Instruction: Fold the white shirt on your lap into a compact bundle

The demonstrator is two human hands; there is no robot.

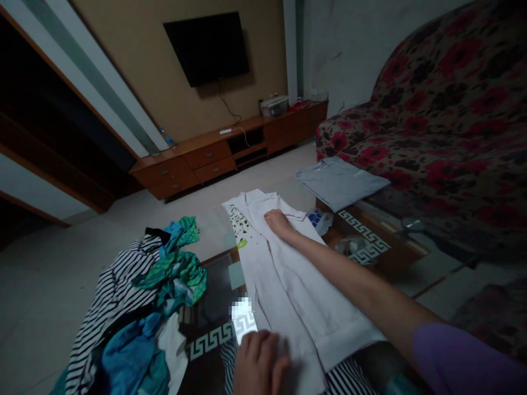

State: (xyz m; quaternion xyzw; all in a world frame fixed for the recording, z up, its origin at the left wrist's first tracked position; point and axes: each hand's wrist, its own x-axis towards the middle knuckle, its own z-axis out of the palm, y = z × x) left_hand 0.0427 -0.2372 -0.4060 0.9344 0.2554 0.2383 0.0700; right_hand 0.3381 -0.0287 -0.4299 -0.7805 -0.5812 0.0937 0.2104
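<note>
A white long garment, a shirt (pixel 296 291) with a collar and a green-and-black speckled print, lies spread lengthwise over a glass table. One long sleeve seems folded along its left side. My right hand (pixel 280 224) rests high on the shirt near the collar, fingers curled closed on the fabric. Down at the near end, my left hand (pixel 259 362) has its fingers bent together at the shirt's left edge; its fingertips are partly hidden. Black-and-white striped cloth (pixel 349 377) shows beneath the shirt's hem.
To the left is a heap of clothes: a striped garment (pixel 117 291), green cloth (pixel 185 274) and blue cloth (pixel 129 351). A folded grey shirt (pixel 341 181) lies at the table's far right. Beyond are a floral sofa (pixel 444 120), a wooden TV cabinet (pixel 206 164) and a television (pixel 209 49).
</note>
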